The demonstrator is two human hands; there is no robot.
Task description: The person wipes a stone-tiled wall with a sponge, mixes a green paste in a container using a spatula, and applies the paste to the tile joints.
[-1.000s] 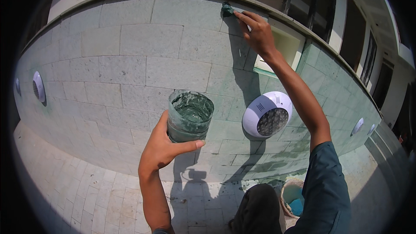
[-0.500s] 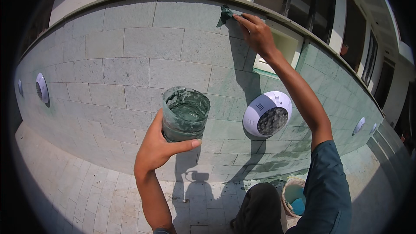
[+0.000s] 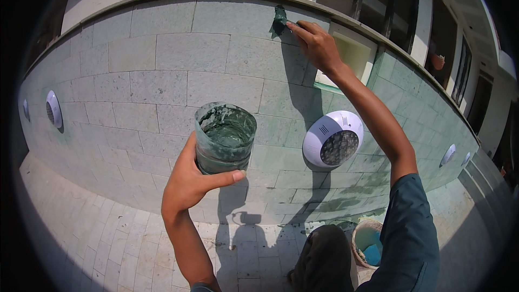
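My left hand (image 3: 186, 178) is wrapped round a clear plastic cup (image 3: 224, 154), held upright in front of the wall. Thick dark green paste (image 3: 230, 135) lies inside the cup and smears its inner sides. At the top of the tiled wall (image 3: 162, 54), my right hand (image 3: 319, 46) pinches a small spatula (image 3: 279, 19) coated in the same paste. The spatula's end is at a tile just under the ledge, beside a square recess (image 3: 351, 48); the paste hides its blade.
Below the recess a round white light (image 3: 333, 139) sticks out from the wall. More round lights (image 3: 53, 109) sit at both sides. A bucket (image 3: 367, 243) with something blue in it stands by my knee (image 3: 324, 259). Steps (image 3: 489, 189) rise at the right.
The cup and my left hand have moved slightly left and up. My right hand has shifted slightly down and right, and the spatula's angle has changed.
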